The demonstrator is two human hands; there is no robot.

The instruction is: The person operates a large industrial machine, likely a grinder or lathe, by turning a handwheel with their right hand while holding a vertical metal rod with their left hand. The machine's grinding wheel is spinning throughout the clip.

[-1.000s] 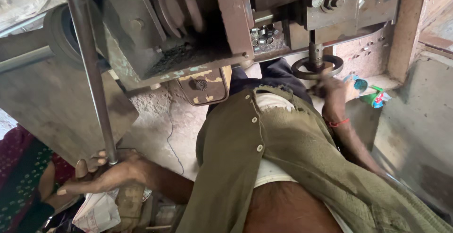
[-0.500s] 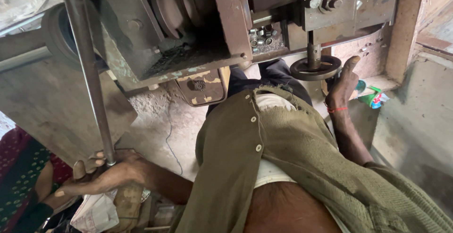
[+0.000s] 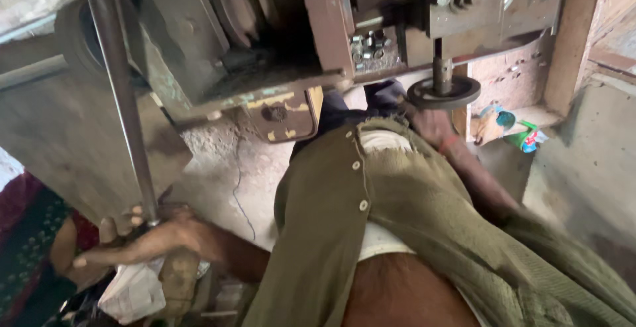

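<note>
A worn concrete floor (image 3: 218, 168) and rough wall lie below a heavy, grimy metal machine (image 3: 278, 42) that fills the top of your view. Your left hand (image 3: 142, 241) is closed around the lower end of a long steel lever (image 3: 122, 102), which rises steeply from your fist up past the machine's left side. Just under that hand sit a wooden handle (image 3: 177, 280) and a crumpled white bag (image 3: 136, 294). Your right hand (image 3: 430, 125) reaches up just below the small black handwheel (image 3: 442, 92) on its vertical shaft; whether the fingers grip the wheel cannot be told, as they are partly hidden. Beyond your right hand, a green and blue packet (image 3: 523, 135) rests on a ledge. Your olive cardigan (image 3: 397, 221) hangs between both hands.
</note>
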